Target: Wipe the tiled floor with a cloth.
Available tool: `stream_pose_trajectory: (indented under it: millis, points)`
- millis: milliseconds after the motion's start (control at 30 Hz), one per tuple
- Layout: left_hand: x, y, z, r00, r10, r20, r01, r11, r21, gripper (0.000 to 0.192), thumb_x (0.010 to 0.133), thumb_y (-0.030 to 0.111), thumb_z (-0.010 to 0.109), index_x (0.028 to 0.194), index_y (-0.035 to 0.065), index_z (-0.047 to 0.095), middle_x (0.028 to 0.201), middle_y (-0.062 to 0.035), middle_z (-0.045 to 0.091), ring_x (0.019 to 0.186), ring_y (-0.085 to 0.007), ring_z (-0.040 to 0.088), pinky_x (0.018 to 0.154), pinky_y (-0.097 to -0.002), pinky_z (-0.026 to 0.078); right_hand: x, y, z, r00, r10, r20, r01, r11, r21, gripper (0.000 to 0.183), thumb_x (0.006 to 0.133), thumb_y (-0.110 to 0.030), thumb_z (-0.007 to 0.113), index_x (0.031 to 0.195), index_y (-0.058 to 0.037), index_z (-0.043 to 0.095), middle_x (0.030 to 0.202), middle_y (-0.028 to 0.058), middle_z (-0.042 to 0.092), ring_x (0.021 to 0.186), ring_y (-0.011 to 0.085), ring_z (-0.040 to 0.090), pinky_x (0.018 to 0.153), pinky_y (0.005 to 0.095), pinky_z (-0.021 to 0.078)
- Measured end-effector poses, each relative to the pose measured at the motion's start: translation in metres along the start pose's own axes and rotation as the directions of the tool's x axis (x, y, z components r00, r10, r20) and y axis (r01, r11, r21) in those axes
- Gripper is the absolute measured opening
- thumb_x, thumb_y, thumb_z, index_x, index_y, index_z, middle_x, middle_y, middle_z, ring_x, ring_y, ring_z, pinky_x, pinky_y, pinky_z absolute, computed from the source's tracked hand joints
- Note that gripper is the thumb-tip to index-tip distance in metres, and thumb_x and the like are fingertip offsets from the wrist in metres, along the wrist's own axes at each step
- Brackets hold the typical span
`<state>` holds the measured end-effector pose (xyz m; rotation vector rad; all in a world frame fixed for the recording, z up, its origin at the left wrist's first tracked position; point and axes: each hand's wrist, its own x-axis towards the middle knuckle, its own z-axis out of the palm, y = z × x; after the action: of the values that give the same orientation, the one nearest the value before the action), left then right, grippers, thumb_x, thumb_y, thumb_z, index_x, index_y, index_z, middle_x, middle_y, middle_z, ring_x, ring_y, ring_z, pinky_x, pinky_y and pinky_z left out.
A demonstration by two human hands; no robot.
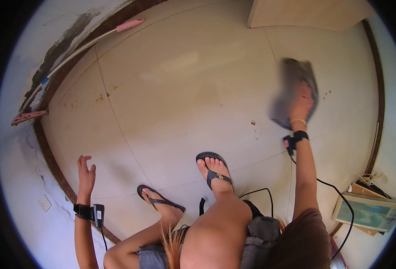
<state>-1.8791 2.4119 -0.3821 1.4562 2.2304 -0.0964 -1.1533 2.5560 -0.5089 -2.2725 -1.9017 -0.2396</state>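
Note:
My right hand [302, 101] presses down on a dark grey cloth [287, 77], blurred by motion, over the pale tiled floor [184, 107] to the right. Part of the cloth spreads out beyond the fingers. Brown specks [253, 123] dot the tiles left of that hand. Off to the left, my left hand [86, 173] hangs in the air near the wall, fingers apart and slightly bent, holding nothing. Both wrists carry black straps with small wired devices. My feet, in black flip-flops [214, 164], stand between the two hands.
A mop-like pole [80, 50] with a pink grip leans along the left wall, whose plaster is peeling. More brown stains [99, 98] mark the left tiles. A light wooden panel [305, 15] stands at the top. A framed picture [366, 212] and cables [369, 178] sit at right.

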Motion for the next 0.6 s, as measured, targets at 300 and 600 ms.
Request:
stream_pose_trajectory:
  millis: [300, 600]
  points:
    - [0.010, -0.015, 0.047, 0.997, 0.067, 0.042, -0.065, 0.996, -0.059, 0.031, 0.077, 0.004, 0.055, 0.107, 0.0066, 0.049, 0.126, -0.0253, 0.037, 0.122, -0.0405, 0.032, 0.102, -0.0417, 0.029, -0.029, 0.087, 0.011, 0.770, 0.637, -0.043, -0.627, 0.742, -0.239, 0.077, 0.071, -0.015, 0.057, 0.139, -0.0299, 0.024, 0.145, 0.0016, 0.026, 0.132, 0.0299, 0.023, 0.094, 0.0664, 0.0238]
    - [-0.015, 0.010, 0.047, 0.989, 0.021, 0.145, -0.009, 0.996, -0.086, 0.033, 0.076, 0.007, 0.057, 0.108, 0.0055, 0.047, 0.129, -0.0287, 0.032, 0.118, -0.0453, 0.036, 0.098, -0.0442, 0.034, -0.021, -0.229, -0.010, 0.899, -0.262, 0.352, 0.274, 0.962, 0.014, 0.101, 0.050, -0.004, 0.066, 0.139, -0.0307, 0.025, 0.141, 0.0096, 0.032, 0.135, 0.0277, 0.019, 0.101, 0.0572, 0.0149]
